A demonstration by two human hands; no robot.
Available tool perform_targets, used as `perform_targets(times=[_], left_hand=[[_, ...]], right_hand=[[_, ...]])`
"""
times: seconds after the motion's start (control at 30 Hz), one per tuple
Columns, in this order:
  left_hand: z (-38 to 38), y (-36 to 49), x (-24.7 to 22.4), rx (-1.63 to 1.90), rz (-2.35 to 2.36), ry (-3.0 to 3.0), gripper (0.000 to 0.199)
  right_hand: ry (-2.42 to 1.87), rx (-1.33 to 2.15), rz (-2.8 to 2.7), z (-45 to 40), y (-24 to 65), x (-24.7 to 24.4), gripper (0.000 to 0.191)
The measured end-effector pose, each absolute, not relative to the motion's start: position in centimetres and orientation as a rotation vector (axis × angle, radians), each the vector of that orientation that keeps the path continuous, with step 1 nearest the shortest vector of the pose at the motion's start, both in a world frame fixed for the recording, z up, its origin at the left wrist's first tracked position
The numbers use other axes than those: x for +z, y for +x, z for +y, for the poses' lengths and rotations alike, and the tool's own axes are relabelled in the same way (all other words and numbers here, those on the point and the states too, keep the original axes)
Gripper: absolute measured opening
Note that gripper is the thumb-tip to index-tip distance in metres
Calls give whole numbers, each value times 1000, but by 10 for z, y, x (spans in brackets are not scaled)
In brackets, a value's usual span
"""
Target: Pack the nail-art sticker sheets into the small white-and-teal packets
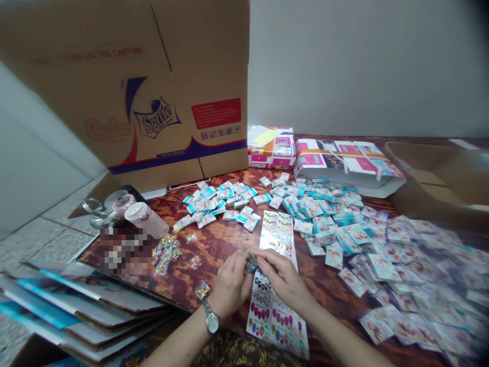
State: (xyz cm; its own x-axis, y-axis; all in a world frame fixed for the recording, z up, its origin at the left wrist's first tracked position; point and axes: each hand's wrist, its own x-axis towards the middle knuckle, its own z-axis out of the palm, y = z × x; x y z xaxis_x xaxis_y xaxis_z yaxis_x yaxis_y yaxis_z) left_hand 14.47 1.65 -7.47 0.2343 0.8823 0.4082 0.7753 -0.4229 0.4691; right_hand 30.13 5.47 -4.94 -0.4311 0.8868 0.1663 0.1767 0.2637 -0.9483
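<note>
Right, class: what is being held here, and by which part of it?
The left hand and right hand together pinch a small silvery-blue packet by its edges; the fingers hide exactly which edges.

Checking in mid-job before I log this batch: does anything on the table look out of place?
One small clear packet of colourful pieces lies apart from the other packets, nearer the left hand, looking stray. Beside the pink tumbler, a pixelated patch hides part of the wooden table, so that spot can't be judged.
</note>
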Motion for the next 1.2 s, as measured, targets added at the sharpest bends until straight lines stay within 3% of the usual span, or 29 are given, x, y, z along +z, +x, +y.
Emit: perform_targets(times=[0.2,0.57,1.0,1.2], left_hand=[[14,149,-77,987,1661,2315,40],[13,153,-83,1023,1802,2342,55],[17,155,-80,877,1818,2419,62],[16,154,-87,831,1777,2449,65]], right_hand=[[-1082,1242,-1660,49,294,-54,22],[-1158,921,-1794,45,286,-54,19],[-968,457,-2002,27,286,-72,57],[-1065,648,-1980,37,289,-74,40]])
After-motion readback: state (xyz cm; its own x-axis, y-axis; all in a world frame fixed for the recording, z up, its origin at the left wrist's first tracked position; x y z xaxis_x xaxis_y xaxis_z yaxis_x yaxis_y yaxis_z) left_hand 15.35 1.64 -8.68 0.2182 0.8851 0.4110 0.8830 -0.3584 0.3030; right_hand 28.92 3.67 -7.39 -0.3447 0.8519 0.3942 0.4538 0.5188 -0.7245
